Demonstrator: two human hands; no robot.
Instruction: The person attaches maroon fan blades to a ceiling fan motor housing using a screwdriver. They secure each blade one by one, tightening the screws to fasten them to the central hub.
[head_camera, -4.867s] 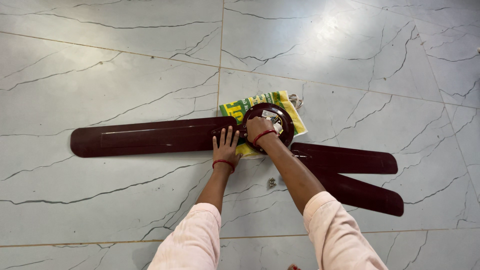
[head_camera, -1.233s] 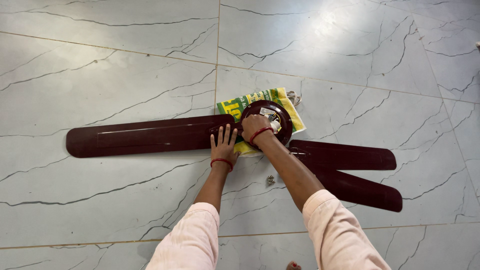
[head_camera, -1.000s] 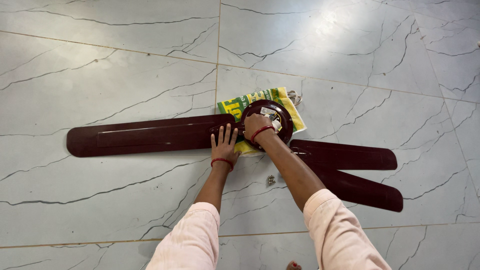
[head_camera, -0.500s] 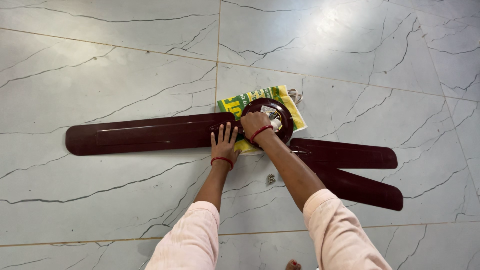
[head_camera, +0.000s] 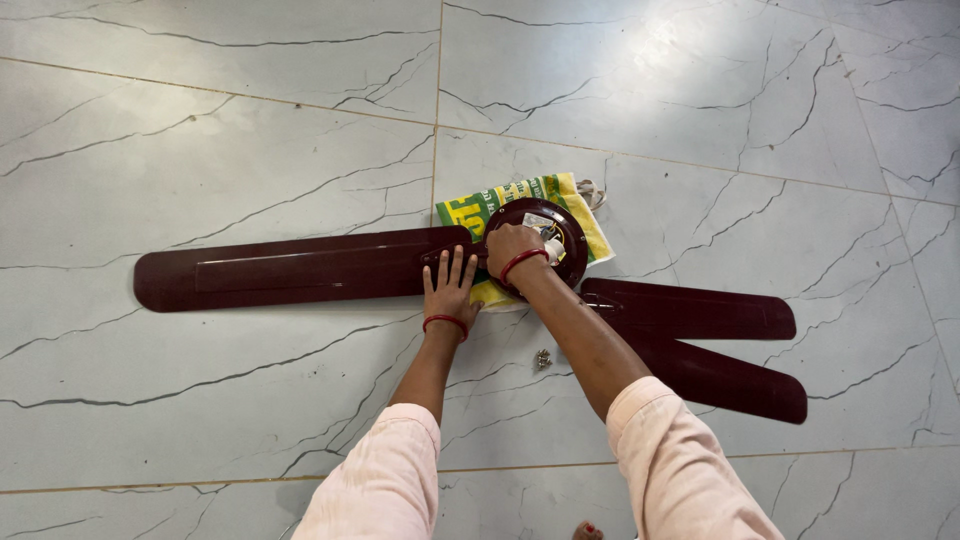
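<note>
On the floor (head_camera: 250, 120), the fan hub (head_camera: 560, 228) sits cushioned on a bag (head_camera: 480, 208); the left hand (head_camera: 450, 292) lies open, pinning 1 blade (head_camera: 290, 270), while the right hand (head_camera: 512, 248) curls closed onto the hub.

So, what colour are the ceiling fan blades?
Dark maroon fan blades, best seen in the head view.
</note>
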